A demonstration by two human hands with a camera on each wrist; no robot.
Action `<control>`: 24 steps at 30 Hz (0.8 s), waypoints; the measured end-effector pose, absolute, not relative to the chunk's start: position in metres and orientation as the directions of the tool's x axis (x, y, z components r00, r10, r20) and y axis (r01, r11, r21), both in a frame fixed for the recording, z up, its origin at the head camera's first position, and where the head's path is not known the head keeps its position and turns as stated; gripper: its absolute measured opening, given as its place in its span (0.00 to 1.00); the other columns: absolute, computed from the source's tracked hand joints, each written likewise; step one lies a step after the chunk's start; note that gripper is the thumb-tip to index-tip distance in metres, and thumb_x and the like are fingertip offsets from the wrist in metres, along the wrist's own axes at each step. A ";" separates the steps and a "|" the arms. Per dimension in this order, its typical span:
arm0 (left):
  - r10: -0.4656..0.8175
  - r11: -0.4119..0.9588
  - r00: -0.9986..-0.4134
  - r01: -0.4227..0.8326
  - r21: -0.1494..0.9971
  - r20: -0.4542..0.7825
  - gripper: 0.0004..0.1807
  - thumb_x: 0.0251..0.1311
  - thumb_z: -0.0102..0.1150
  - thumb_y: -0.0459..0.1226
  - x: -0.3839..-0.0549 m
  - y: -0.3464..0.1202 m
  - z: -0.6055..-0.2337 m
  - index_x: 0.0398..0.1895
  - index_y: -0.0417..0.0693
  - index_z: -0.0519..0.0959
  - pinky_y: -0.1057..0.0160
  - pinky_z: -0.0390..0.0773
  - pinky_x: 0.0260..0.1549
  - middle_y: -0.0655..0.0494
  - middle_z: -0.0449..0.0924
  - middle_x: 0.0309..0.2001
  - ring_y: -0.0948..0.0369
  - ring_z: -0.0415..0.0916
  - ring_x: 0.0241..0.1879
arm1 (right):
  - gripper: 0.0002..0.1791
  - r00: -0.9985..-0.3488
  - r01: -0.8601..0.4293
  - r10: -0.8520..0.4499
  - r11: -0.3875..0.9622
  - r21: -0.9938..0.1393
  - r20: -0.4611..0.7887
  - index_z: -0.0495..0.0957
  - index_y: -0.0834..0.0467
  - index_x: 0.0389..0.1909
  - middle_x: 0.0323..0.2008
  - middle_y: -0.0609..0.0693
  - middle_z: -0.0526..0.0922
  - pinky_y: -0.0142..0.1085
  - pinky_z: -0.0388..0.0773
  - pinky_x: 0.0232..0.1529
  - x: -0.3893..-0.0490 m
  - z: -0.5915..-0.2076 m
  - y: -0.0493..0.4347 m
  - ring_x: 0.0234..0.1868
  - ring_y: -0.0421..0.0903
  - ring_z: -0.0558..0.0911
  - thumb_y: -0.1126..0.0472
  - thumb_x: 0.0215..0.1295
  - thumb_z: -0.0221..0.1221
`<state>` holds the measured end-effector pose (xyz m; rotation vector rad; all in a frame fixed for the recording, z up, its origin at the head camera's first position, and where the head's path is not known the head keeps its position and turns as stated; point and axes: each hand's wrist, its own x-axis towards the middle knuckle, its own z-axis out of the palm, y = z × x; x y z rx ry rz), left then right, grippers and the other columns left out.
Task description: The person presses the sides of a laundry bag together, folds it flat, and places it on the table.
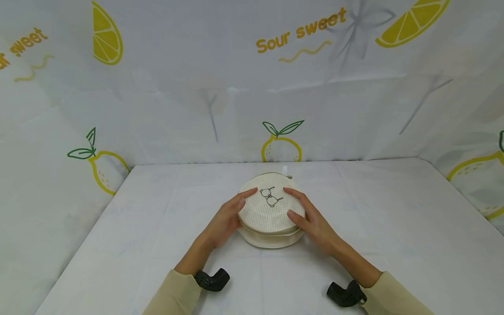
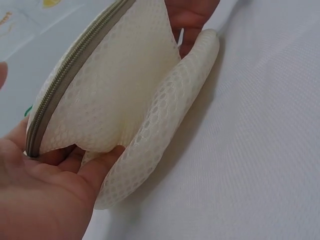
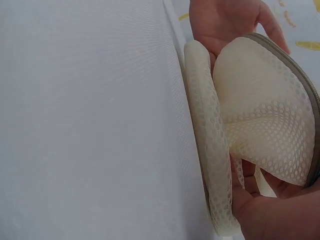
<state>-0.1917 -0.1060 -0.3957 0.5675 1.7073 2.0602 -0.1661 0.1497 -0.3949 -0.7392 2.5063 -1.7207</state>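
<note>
A round cream mesh laundry bag [image 1: 261, 218] lies on the table with a small dark line drawing on its top. My left hand [image 1: 225, 221] grips its left side, thumb and index finger over the top and the other fingers tucked into the side wall. On the opposite side my right hand [image 1: 318, 225] holds it the same way. Between top and base the mesh wall [image 2: 120, 100] is folded inward, seen in the left wrist view. An olive zipper [image 2: 65, 72] runs along the upper rim. The bag's contents, if any, are hidden.
A white cloth covers the table [image 1: 157, 245]. Behind it hangs a white curtain [image 1: 169, 109] printed with lemons and lettering, which also borders the left and right sides. A black curved device sits at each wrist, one at the left [image 1: 213, 280] and one at the right [image 1: 346, 294].
</note>
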 end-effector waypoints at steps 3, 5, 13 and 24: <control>0.525 -0.175 -0.849 -0.045 0.983 0.055 0.25 0.72 0.41 0.41 -0.193 -0.106 -0.397 0.70 0.48 0.62 0.55 0.69 0.55 0.54 0.54 0.71 0.54 0.65 0.60 | 0.28 -0.891 -0.366 -0.383 0.290 -0.884 0.243 0.56 0.44 0.71 0.72 0.47 0.52 0.59 0.43 0.66 -0.167 -0.395 0.150 0.73 0.49 0.47 0.55 0.73 0.48; 0.508 -0.182 -0.859 -0.041 0.982 0.058 0.24 0.70 0.43 0.37 -0.193 -0.107 -0.398 0.69 0.45 0.63 0.57 0.72 0.52 0.52 0.56 0.70 0.54 0.69 0.56 | 0.28 -0.893 -0.362 -0.381 0.297 -0.883 0.238 0.57 0.42 0.71 0.72 0.47 0.53 0.58 0.43 0.66 -0.167 -0.396 0.150 0.73 0.49 0.48 0.55 0.73 0.49; 0.489 -0.184 -0.870 -0.035 0.982 0.061 0.23 0.69 0.46 0.35 -0.194 -0.109 -0.402 0.66 0.42 0.66 0.59 0.75 0.48 0.50 0.58 0.68 0.54 0.72 0.53 | 0.26 -0.896 -0.362 -0.375 0.301 -0.882 0.240 0.60 0.44 0.68 0.70 0.48 0.57 0.57 0.44 0.66 -0.167 -0.396 0.151 0.72 0.49 0.51 0.56 0.72 0.52; 0.443 -0.005 -0.896 0.039 0.999 0.037 0.22 0.66 0.56 0.36 -0.194 -0.109 -0.398 0.63 0.47 0.72 0.65 0.74 0.39 0.49 0.66 0.55 0.58 0.70 0.44 | 0.22 -0.906 -0.333 -0.361 0.284 -0.899 0.221 0.65 0.49 0.64 0.67 0.47 0.63 0.55 0.45 0.66 -0.170 -0.398 0.153 0.71 0.49 0.53 0.56 0.71 0.54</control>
